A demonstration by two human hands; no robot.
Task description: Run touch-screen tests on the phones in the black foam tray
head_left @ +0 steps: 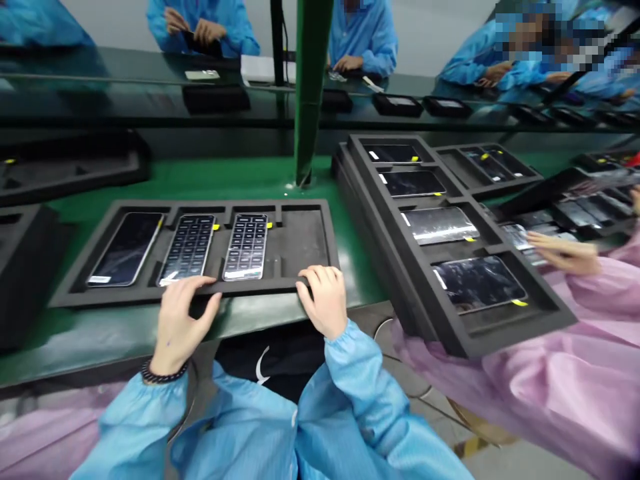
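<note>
In front of me on the green bench lies a black foam tray (300, 287) with several compartments. Three smartphones sit in it: a plain dark-screened one (127, 250) at the left, then a second (189, 247) and a third (247, 247), whose screens show a grid of light patches. Yellow tabs stick out at their upper right corners. The rightmost compartment shows its bare floor. My left hand (183, 320) grips the front rim below the second phone, thumb spread to the right. Curled over the rim by the rightmost compartment is my right hand (325, 300), its thumb on the near side.
To the right, a stack of foam trays (400, 260) holds several phones. A green post (310, 93) rises behind my tray. More black trays (23, 267) stand at the left. A co-worker's hand (565, 252) reaches over phones at the right; blue-sleeved people sit across the bench.
</note>
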